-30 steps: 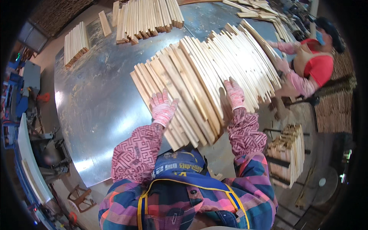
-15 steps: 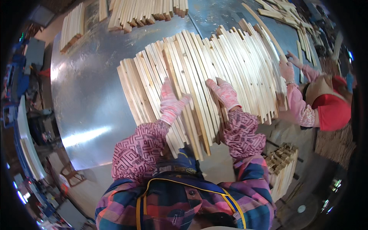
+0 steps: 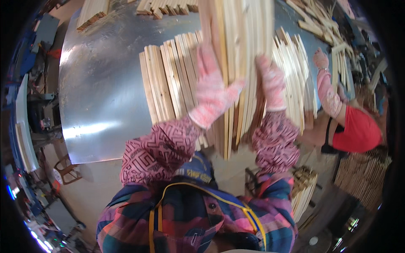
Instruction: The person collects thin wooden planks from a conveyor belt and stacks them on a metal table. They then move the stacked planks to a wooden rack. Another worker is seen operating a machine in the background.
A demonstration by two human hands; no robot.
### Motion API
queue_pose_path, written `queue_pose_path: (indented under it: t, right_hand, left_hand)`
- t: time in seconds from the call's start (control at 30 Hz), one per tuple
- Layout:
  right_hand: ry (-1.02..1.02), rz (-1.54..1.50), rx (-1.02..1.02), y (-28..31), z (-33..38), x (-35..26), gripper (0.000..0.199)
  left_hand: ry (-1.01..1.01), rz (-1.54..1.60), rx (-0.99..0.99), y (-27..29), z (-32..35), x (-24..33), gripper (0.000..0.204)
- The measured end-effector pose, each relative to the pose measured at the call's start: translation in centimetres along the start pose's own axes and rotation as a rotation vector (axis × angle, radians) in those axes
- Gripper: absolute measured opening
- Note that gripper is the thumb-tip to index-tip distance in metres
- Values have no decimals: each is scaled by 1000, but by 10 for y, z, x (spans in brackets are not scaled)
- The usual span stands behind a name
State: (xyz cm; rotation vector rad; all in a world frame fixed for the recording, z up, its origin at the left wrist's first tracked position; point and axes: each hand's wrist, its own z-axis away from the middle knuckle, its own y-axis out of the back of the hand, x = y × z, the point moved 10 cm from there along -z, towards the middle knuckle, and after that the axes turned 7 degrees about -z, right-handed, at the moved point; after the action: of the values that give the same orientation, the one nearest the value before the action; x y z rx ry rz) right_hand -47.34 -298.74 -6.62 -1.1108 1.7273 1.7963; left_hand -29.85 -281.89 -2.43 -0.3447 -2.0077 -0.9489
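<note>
A bundle of pale wooden strips [image 3: 240, 38] is lifted off the table and squeezed between my two gloved hands. My left hand [image 3: 213, 86] presses its left side, with the thumb stretched across the strips' face. Against the right side my right hand [image 3: 272, 82] is closed, its fingertips on the outer strip. The bundle's far end is raised toward the top of the view. More strips lie side by side on the metal table, a group [image 3: 162, 80] left of my hands and another group [image 3: 291, 71] to the right.
The shiny metal table [image 3: 101, 97] extends left. Stacked strips [image 3: 168, 7] and a block of strips [image 3: 93, 14] lie at its far edge. A co-worker's hand [image 3: 320, 59] is at the right, near loose strips [image 3: 314, 27]. A wood stack [image 3: 306, 189] stands below the table, a stool [image 3: 66, 170] at lower left.
Both hands have closed in on the middle strips and raised them as a bundle, away from the row. The co-worker's long strip is no longer seen in their hand.
</note>
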Motion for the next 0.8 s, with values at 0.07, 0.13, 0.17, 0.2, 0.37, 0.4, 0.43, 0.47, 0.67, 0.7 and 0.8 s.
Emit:
queue_pose_path:
  t: [0.07,0.13,0.17,0.2,0.37,0.4,0.43,0.47,0.67,0.7,0.8]
  right_hand:
    - [306,-176,134,25,-13,-43,44]
    - [362,-187,186,43,-3,-46,35]
    - [349,-247,149,45,5,-39,36]
    - [338,-307,114,46,11,-32,37]
    - [211,-814,-89,-6,0,30,41]
    - [202,-932,-76,-20,1,31,42]
    - [195,-1041,-42,-27,4,34,42]
    - [176,-1062,-37,-33,6,29,43]
    - [196,-473,-341,-36,14,-112,52]
    - [216,-338,-405,-35,16,-137,54]
    - [297,50,-585,-65,28,-182,60]
  left_hand:
    - [-406,112,169,50,-26,60,108]
    - [-632,43,212,70,-31,96,110]
    - [-600,307,108,66,-42,94,118]
    - [-552,391,9,61,-47,92,116]
    - [-31,294,-323,15,-29,3,102]
    - [-100,355,-289,4,-23,-20,98]
    - [-170,427,-272,-4,-21,-27,94]
    - [-95,468,-288,-10,-21,-35,96]
    - [-412,-570,-494,4,35,-36,57]
    - [-540,-809,-560,7,59,-25,47]
    - [27,-87,-786,-3,104,-60,34]
